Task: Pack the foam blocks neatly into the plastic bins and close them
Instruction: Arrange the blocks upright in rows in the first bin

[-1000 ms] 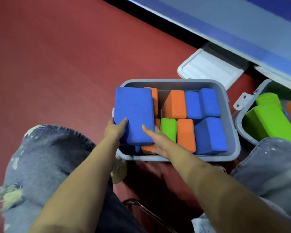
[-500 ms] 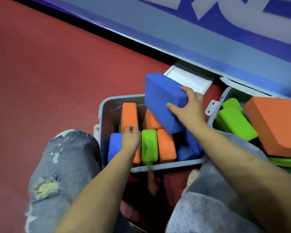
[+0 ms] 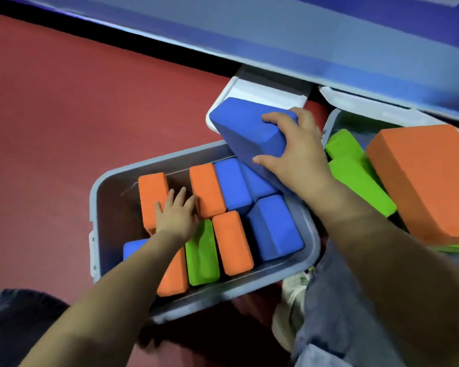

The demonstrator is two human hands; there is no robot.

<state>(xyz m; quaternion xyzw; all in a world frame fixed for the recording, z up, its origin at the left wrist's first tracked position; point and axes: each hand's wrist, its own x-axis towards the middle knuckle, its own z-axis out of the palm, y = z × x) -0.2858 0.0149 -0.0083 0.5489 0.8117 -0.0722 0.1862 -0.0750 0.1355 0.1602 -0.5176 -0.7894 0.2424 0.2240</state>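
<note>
A grey plastic bin [image 3: 96, 207] sits on the red floor, holding several orange, blue and green foam blocks on edge. My right hand [image 3: 294, 152] grips a large blue foam block [image 3: 245, 128], tilted above the bin's far right corner. My left hand [image 3: 176, 213] reaches into the bin with fingers spread, pressing on an upright orange block [image 3: 151, 197] beside a gap. A second bin [image 3: 334, 120] at the right holds green blocks [image 3: 355, 176] and a big orange block [image 3: 421, 181].
A white lid [image 3: 260, 94] lies behind the first bin against a blue padded wall [image 3: 302, 35]. Another white lid [image 3: 355, 102] lies behind the second bin. My jeans-clad knees frame the bottom of the view.
My right hand has carried the large blue block from over the bin's left side up to its far right. My left hand let go of it and moved into the bin.
</note>
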